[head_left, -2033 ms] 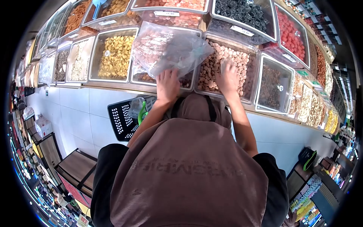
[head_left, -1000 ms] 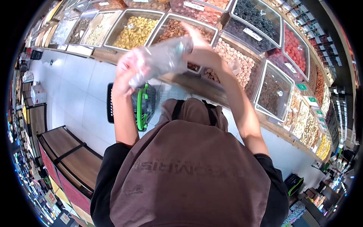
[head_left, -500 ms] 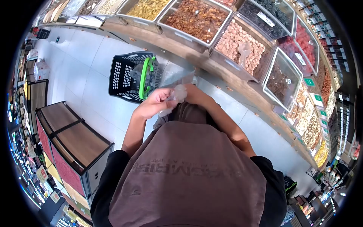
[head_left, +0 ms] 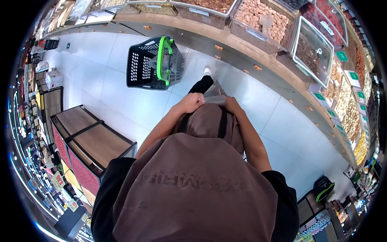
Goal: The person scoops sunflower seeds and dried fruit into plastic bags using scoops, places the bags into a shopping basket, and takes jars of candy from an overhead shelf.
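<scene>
A clear plastic bag (head_left: 214, 99) is stretched between my two hands in front of my brown apron. My left hand (head_left: 191, 103) is closed on one side of it, with the thumb and fingers pinched together. On the other side, my right hand (head_left: 232, 105) grips the bag's edge, its fingers partly hidden behind the plastic. The lower part of the bag hangs over my leg and toward my white shoe (head_left: 207, 71). Ahead and to the left on the floor stands a black shopping basket (head_left: 139, 66) with a green handle (head_left: 162, 60), and something in clear plastic inside it.
A wooden-edged counter (head_left: 201, 32) curves along the front and right, with bins of dried foods. One bin of pale pink pieces (head_left: 252, 18) has a clear scoop (head_left: 266, 22). A low wooden display stand (head_left: 86, 141) is at the left. Another black basket (head_left: 323, 188) lies behind right.
My hands have moved apart, and the bunched bag is now spread between them. The view has shifted, so the counter sits higher and my shoe shows.
</scene>
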`<state>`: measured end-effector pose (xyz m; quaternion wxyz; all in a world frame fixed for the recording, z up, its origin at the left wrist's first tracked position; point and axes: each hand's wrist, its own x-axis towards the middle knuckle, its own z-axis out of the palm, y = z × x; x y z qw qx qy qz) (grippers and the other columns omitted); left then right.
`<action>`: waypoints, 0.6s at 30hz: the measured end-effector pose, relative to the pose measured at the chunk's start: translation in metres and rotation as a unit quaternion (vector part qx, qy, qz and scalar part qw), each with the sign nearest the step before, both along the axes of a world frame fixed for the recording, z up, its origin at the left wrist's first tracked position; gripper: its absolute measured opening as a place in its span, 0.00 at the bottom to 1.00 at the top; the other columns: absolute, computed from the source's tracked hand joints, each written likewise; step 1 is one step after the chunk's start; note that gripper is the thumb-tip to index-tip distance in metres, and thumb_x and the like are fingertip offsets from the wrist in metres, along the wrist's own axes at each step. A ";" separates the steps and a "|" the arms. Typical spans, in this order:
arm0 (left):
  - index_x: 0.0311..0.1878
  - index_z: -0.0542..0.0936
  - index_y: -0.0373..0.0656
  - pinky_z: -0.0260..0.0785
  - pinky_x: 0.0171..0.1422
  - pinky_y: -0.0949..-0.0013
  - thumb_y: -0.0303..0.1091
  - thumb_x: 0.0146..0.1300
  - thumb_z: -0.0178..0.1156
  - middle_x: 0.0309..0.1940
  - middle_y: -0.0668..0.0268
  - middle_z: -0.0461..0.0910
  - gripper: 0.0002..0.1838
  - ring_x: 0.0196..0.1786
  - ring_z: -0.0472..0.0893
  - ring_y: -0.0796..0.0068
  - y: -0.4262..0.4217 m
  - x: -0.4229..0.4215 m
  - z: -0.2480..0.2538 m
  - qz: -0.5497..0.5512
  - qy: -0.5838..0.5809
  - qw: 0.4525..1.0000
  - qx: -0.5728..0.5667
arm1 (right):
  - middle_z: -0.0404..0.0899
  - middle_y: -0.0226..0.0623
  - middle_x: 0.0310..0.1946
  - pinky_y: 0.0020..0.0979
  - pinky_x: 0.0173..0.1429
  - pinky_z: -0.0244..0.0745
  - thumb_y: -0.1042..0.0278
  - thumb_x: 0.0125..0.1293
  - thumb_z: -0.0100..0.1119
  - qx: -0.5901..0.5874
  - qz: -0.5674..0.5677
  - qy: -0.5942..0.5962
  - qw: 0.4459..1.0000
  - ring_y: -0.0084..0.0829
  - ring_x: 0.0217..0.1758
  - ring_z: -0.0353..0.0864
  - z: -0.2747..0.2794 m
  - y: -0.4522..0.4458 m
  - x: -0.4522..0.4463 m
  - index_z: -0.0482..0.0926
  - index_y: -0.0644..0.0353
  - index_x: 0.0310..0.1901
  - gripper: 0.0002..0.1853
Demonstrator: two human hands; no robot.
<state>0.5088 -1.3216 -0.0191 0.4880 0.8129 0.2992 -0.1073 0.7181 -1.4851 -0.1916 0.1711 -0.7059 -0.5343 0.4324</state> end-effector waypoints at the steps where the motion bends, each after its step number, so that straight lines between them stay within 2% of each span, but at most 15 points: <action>1: 0.36 0.79 0.39 0.71 0.40 0.57 0.37 0.63 0.65 0.28 0.55 0.81 0.10 0.34 0.81 0.53 0.000 0.001 -0.005 -0.002 0.005 1.000 -0.001 | 0.83 0.59 0.42 0.51 0.53 0.78 0.69 0.60 0.57 -0.018 0.029 -0.041 0.999 0.59 0.48 0.83 -0.021 -0.008 0.001 0.83 0.64 0.42 0.12; 3: 0.38 0.83 0.41 0.75 0.46 0.56 0.36 0.61 0.65 0.34 0.54 0.85 0.08 0.41 0.85 0.53 -0.001 0.002 -0.016 -0.031 0.098 0.994 -0.025 | 0.84 0.56 0.41 0.50 0.52 0.79 0.69 0.59 0.58 -0.035 0.058 -0.082 0.994 0.59 0.46 0.83 -0.027 -0.017 -0.006 0.84 0.63 0.42 0.12; 4: 0.37 0.84 0.42 0.76 0.49 0.55 0.35 0.59 0.65 0.36 0.54 0.86 0.08 0.44 0.85 0.52 -0.003 0.000 -0.020 -0.021 0.112 0.993 -0.026 | 0.83 0.59 0.40 0.50 0.52 0.79 0.70 0.58 0.57 -0.034 0.022 -0.064 0.997 0.60 0.47 0.83 -0.021 -0.017 -0.010 0.84 0.64 0.42 0.12; 5: 0.37 0.84 0.42 0.76 0.49 0.55 0.35 0.59 0.65 0.36 0.54 0.86 0.08 0.44 0.85 0.52 -0.004 -0.004 -0.026 -0.013 0.111 0.993 -0.023 | 0.83 0.61 0.40 0.50 0.52 0.79 0.71 0.57 0.57 -0.032 -0.011 -0.046 0.998 0.60 0.47 0.83 -0.015 -0.014 -0.013 0.84 0.65 0.42 0.13; 7: 0.37 0.82 0.42 0.74 0.45 0.54 0.37 0.61 0.65 0.33 0.52 0.85 0.09 0.41 0.84 0.51 -0.008 -0.021 -0.046 -0.053 0.112 0.992 0.020 | 0.83 0.61 0.40 0.50 0.52 0.79 0.72 0.56 0.56 -0.048 0.026 -0.042 0.998 0.60 0.47 0.83 -0.007 -0.003 -0.018 0.84 0.65 0.42 0.13; 8: 0.38 0.81 0.42 0.74 0.47 0.53 0.36 0.59 0.64 0.35 0.51 0.85 0.09 0.44 0.84 0.49 -0.011 -0.029 -0.053 -0.066 0.103 0.991 0.061 | 0.83 0.61 0.41 0.50 0.52 0.79 0.72 0.56 0.56 -0.070 0.054 -0.040 0.995 0.60 0.47 0.83 -0.005 0.005 -0.019 0.84 0.65 0.43 0.14; 12: 0.40 0.81 0.42 0.74 0.49 0.53 0.37 0.59 0.63 0.36 0.51 0.84 0.10 0.45 0.84 0.48 -0.021 -0.067 -0.034 0.019 0.128 0.989 0.074 | 0.83 0.61 0.40 0.49 0.52 0.79 0.73 0.55 0.56 -0.062 0.111 -0.027 0.992 0.59 0.48 0.83 -0.041 0.033 -0.041 0.84 0.65 0.44 0.15; 14: 0.40 0.81 0.41 0.74 0.48 0.53 0.40 0.59 0.63 0.35 0.52 0.84 0.12 0.44 0.84 0.49 -0.029 -0.102 -0.039 0.122 0.099 0.987 0.041 | 0.83 0.62 0.40 0.50 0.53 0.78 0.73 0.54 0.56 -0.054 0.156 -0.022 0.986 0.59 0.49 0.83 -0.045 0.052 -0.056 0.84 0.65 0.43 0.15; 17: 0.40 0.81 0.40 0.75 0.47 0.53 0.41 0.60 0.64 0.35 0.52 0.84 0.13 0.42 0.84 0.50 -0.042 -0.152 -0.044 0.222 0.084 0.971 0.004 | 0.82 0.63 0.42 0.52 0.57 0.76 0.75 0.55 0.56 -0.041 0.253 0.016 0.966 0.60 0.52 0.81 -0.024 0.092 -0.086 0.83 0.70 0.41 0.14; 18: 0.41 0.83 0.40 0.76 0.50 0.53 0.41 0.61 0.64 0.37 0.50 0.85 0.14 0.44 0.85 0.49 -0.045 -0.165 -0.041 0.250 0.099 0.963 -0.007 | 0.82 0.63 0.42 0.52 0.57 0.76 0.75 0.55 0.56 -0.041 0.272 0.012 0.961 0.60 0.52 0.81 -0.023 0.102 -0.098 0.83 0.70 0.41 0.14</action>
